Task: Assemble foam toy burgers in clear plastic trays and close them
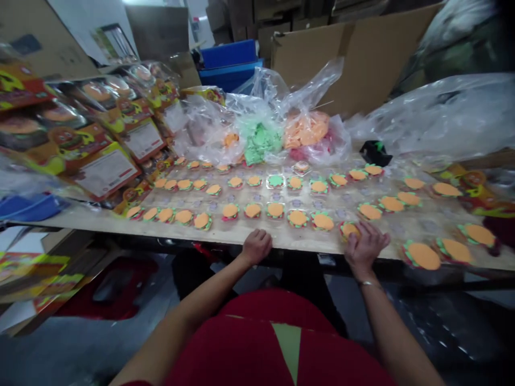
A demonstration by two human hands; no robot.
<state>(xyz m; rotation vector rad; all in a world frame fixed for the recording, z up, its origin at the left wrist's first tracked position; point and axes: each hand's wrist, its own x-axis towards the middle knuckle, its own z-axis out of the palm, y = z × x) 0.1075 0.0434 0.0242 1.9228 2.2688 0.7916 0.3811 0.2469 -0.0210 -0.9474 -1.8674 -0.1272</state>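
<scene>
My left hand (256,246) rests at the table's front edge, its fingers curled into a fist with nothing showing in them. With its fingers bent over a toy burger (349,230), my right hand (367,245) grips the right side of that piece; part of it is hidden behind the fingers. Rows of similar toy burgers, with orange tops over green and red layers, lie in clear plastic trays across the wooden table (281,239). One piece in the back row shows a green top (276,180). The burgers at the right are somewhat blurred.
Clear bags of green pieces (261,140) and orange pieces (308,128) stand behind the rows. Packaged burger toys (100,139) are stacked at left, beside a blue tray (30,206). A black item (375,154) lies right of the bags. Behind are a large carton (341,64) and blue bins (229,64).
</scene>
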